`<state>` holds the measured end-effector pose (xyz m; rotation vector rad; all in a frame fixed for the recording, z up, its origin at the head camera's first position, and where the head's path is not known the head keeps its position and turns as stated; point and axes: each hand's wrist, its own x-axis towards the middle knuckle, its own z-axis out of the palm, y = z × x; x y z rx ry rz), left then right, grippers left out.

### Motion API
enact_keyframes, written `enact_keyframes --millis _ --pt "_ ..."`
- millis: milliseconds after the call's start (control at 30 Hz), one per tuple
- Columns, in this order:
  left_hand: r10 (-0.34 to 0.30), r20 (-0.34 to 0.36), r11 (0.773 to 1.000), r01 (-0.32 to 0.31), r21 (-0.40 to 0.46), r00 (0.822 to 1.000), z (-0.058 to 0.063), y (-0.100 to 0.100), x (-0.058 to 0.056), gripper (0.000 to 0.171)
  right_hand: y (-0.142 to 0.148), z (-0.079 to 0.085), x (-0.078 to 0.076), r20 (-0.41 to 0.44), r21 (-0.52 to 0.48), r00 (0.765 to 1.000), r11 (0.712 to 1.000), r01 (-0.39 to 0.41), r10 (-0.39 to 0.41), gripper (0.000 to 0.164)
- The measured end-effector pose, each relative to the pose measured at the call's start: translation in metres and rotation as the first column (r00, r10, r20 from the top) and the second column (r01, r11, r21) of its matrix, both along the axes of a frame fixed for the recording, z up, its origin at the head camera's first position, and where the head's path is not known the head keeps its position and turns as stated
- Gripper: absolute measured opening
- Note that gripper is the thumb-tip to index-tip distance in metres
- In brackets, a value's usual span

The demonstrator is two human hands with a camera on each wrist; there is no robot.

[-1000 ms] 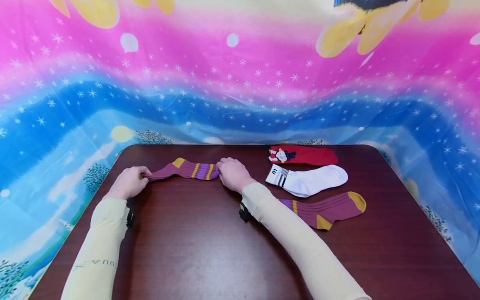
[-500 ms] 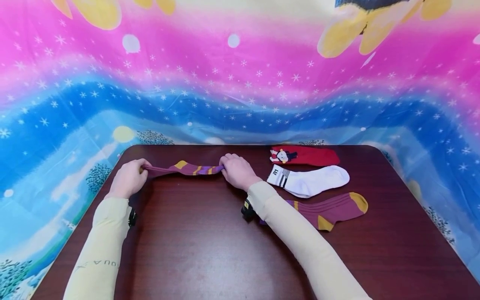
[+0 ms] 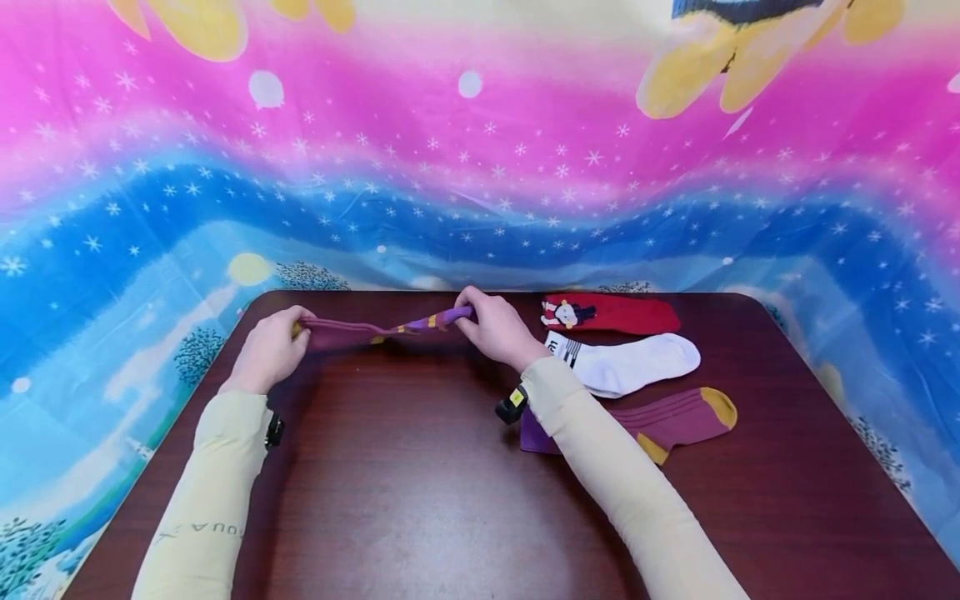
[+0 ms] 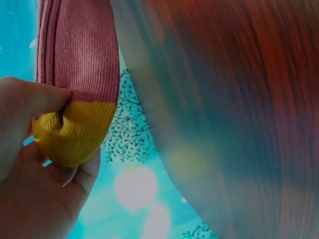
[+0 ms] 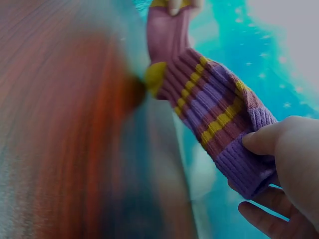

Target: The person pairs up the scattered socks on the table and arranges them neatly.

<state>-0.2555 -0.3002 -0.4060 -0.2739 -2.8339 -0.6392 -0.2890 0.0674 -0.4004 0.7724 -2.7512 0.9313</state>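
A mauve sock (image 3: pixel 345 327) with purple and yellow stripes stretches between both hands above the far left of the table. My left hand (image 3: pixel 272 348) pinches its yellow toe (image 4: pixel 79 129), thumb on top, as the left wrist view shows. At the other end, my right hand (image 3: pixel 498 332) pinches the purple cuff (image 5: pixel 244 169) between thumb and fingers. The yellow heel (image 5: pixel 156 78) hangs toward the table in the right wrist view. A matching sock (image 3: pixel 675 421) lies flat at the right, its middle hidden under the right sleeve.
Behind the matching sock lie a white sock (image 3: pixel 637 367) with black stripes and a red sock (image 3: pixel 633 313) with a cartoon figure. All rest on the dark wooden table (image 3: pixel 375 483). A printed cloth backdrop (image 3: pixel 450 167) hangs behind the table's far edge.
Both hands have risen with the sock and moved slightly right. The sock has turned from its broad side to nearly edge-on. The other socks stay in place.
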Motion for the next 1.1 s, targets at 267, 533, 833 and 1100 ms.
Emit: enact_keyframes --millis 267,533,833,1100 --pt "-0.027 -0.005 0.999 0.027 0.027 1.000 0.005 0.012 0.001 0.022 0.014 0.018 0.004 0.016 -0.115 1.000 0.993 0.019 -0.017 0.011" --pt "-0.049 -0.013 0.996 0.050 0.070 0.999 0.000 0.024 -0.002 0.024 0.024 0.035 0.009 -0.024 -0.232 0.999 0.972 0.029 -0.035 0.013" --pt "-0.041 -0.040 0.989 0.046 0.139 0.998 -0.007 0.037 0.000 0.030 0.031 0.058 0.019 -0.020 -0.338 1.000 0.941 0.005 -0.013 0.017" --pt "-0.094 -0.099 0.987 0.106 0.123 0.991 -0.013 0.048 -0.002 0.019 0.032 0.066 0.024 0.006 -0.437 1.000 0.899 -0.023 0.029 0.027"
